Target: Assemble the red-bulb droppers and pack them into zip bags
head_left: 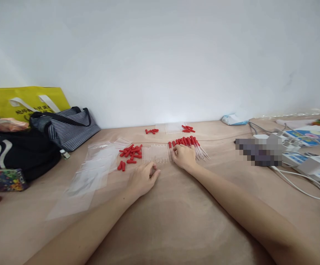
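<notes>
My right hand is closed, its fingertips pinched on a red-bulbed dropper at the left end of a row of droppers. These are clear thin tubes with red rubber bulbs, lying side by side with bulbs pointing away from me. To the left of that hand lies a row of bare clear tubes. My left hand rests on the table just in front of those tubes, fingers loosely bent and thumb apart, with nothing visible in it. Loose red rubber bulbs are scattered beyond it.
Clear plastic bags lie at the left. Against the wall are more tubes and small red bulb groups. A striped bag and black bag stand far left. Chargers and white cables crowd the right.
</notes>
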A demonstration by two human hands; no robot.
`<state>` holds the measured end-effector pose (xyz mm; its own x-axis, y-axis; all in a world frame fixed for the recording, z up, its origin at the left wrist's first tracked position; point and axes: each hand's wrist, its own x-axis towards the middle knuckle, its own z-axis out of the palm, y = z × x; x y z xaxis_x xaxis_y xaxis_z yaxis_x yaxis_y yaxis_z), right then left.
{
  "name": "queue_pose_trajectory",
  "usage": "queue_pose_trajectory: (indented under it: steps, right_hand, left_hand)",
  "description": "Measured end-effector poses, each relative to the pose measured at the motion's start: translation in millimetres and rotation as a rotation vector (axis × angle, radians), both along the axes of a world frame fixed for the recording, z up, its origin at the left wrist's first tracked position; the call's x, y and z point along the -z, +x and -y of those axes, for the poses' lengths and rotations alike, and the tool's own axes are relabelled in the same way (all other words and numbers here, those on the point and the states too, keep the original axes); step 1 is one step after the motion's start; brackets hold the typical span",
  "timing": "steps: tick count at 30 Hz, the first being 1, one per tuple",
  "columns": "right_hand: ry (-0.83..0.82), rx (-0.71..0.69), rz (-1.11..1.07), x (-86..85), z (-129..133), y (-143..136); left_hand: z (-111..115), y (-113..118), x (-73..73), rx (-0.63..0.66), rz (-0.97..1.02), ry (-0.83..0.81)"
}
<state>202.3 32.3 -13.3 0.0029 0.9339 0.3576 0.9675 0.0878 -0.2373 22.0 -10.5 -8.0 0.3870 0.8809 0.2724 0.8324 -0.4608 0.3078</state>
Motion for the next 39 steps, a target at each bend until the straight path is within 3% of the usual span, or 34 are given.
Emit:
queue_pose_trajectory:
  steps: [10, 15, 20, 24, 31, 35, 39]
  right_hand:
    - [-0.173, 0.069, 0.050, -8.7, -7, -16]
    - [-0.219, 0.047, 0.072, -11.4, -10, -20]
    - [-0.205, 0.014, 0.086, -18.6, -4, -16]
    - [-0.174, -0.079, 0.094, -22.2, 12, 5]
    - [-0.027, -0.492, 0.094, -1.5, 40, 49]
    - [-0.035, -0.589, 0.059, 1.1, 40, 61]
    - [-0.045, -0.627, -0.083, 0.2, 38, 60]
  left_hand:
    - [1, 0, 0.2, -0.056, -0.005, 0.020]
    - [-20, -23, -17.8, -0.158, -0.144, 0.195]
    - [-38, -53, -39.1, -0.104, -0.257, 0.045]
    - [-42, -58, -35.4, -0.126, -0.330, -0.001]
    - [-41, -50, -29.5, -0.106, -0.416, 0.126]
    - [-20, -25, -31.6, -0.045, -0.381, 0.180]
    - [0, 3, -18.0, 0.137, -0.218, 0.100]
